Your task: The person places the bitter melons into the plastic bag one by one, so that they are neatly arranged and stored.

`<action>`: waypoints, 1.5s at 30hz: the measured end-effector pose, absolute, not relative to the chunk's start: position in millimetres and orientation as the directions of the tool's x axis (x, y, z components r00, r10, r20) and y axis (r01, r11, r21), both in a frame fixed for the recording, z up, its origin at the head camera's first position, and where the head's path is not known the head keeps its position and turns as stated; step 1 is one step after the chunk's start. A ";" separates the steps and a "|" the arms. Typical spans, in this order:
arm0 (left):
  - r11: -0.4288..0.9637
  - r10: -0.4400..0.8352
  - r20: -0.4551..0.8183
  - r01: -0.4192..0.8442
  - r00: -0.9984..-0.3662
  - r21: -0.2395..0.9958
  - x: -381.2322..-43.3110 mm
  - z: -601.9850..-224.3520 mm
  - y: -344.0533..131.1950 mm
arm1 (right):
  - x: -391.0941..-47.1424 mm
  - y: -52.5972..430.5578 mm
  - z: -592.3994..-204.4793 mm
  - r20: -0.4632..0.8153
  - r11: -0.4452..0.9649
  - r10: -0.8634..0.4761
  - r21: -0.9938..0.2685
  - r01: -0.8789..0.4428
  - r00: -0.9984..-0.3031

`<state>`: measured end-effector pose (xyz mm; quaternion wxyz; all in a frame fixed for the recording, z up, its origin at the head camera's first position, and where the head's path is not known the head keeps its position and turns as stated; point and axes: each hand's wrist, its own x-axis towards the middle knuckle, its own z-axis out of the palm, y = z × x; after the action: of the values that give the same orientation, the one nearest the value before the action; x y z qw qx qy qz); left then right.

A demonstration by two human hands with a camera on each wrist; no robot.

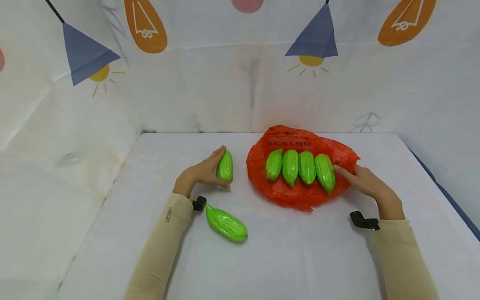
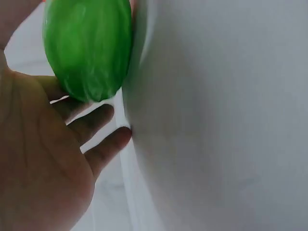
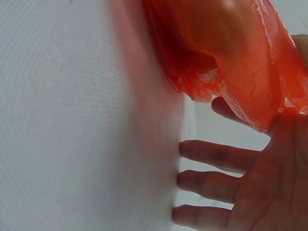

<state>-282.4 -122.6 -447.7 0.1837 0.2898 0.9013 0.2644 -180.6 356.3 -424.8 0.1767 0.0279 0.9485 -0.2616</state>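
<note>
My left hand (image 1: pixel 204 171) spans a glossy green ridged gourd (image 1: pixel 226 166) on the table, thumb at its near end and fingers at its far end. In the left wrist view this gourd (image 2: pixel 89 48) lies between thumb and index side, the other fingers spread out. Right of it, a red plastic bag (image 1: pixel 275 195) lies with its mouth spread wide, several similar gourds (image 1: pixel 307 167) side by side in it. My right hand (image 1: pixel 369 185) pinches the bag's right edge, thumb inside and fingers outside; the right wrist view shows the bag (image 3: pixel 250 77) draped over the index finger.
Another green gourd (image 1: pixel 226 224) lies on the white table (image 1: pixel 292 258) near my left forearm, its pointed end to the left. Behind the table hangs a white cloth (image 1: pixel 217 91) printed with lamps. A black wrist mount (image 1: pixel 361 221) juts from each sleeve.
</note>
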 end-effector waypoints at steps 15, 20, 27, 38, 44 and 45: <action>0.737 0.520 -0.230 0.297 -0.822 0.607 -281.7 -439.2 -131.5 | -180.6 355.3 -422.8 -0.348 0.865 -0.045 -0.482 0.138 -0.937; 0.740 0.519 -0.171 0.340 -0.838 0.580 -281.6 -438.9 -127.7 | -182.0 356.0 -423.6 -0.348 0.865 -0.048 -0.483 0.135 -0.936; 0.705 0.543 -0.081 0.402 -0.835 0.584 -274.7 -428.9 -112.2 | -181.7 356.7 -422.9 -0.356 0.862 -0.046 -0.487 0.143 -0.933; 0.616 0.597 0.113 0.545 -0.794 0.568 -252.1 -407.9 -84.6 | -181.5 356.8 -423.6 -0.364 0.866 -0.045 -0.479 0.145 -0.930; 0.535 0.648 0.260 0.671 -0.716 0.514 -242.4 -397.1 -71.2 | -181.3 356.5 -423.0 -0.363 0.864 -0.042 -0.481 0.148 -0.931; 0.528 0.651 0.274 0.682 -0.708 0.507 -241.0 -395.7 -70.4 | -181.5 356.4 -423.1 -0.362 0.864 -0.043 -0.482 0.148 -0.931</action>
<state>-241.0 -70.4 -395.7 -0.0254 0.3813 0.8737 0.3011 -181.5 356.4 -423.1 0.1836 0.0278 0.9477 -0.2596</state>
